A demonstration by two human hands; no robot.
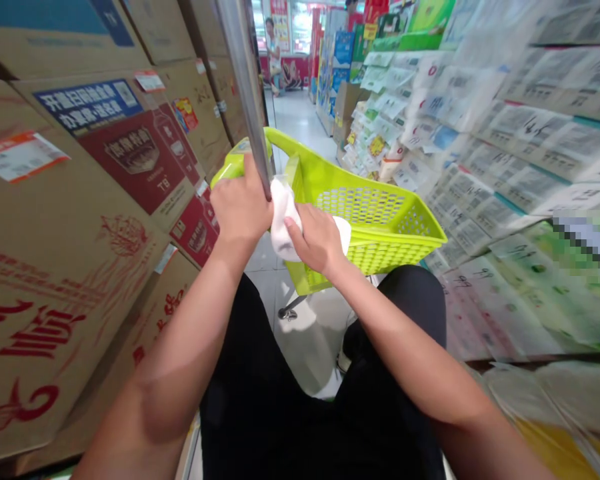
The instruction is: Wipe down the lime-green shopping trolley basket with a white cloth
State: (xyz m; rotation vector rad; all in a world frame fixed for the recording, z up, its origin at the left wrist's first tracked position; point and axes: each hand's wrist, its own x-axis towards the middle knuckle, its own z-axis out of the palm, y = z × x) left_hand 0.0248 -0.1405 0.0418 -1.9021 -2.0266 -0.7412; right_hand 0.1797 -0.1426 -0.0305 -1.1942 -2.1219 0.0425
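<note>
My left hand (241, 208) is closed at the near left end of a lime-green shopping basket (367, 250), over its rim. A metal rod (247, 87) rises past that hand, its lower end close to my left wrist. My right hand (316, 239) is closed around a white cloth (283, 223), bunched against the lower end of the rod. Part of the cloth sticks out on the far side of my right hand. The basket has perforated sides and a small wheel (287, 313) underneath. My fingertips are partly hidden on both hands.
Stacked cardboard boxes (130, 153) line the left side, close to my arm. On the right, shelves hold packs of tissue paper (530, 133). The aisle floor (300, 120) runs ahead, where a person (273, 57) is far off. My knees flank the basket's near end.
</note>
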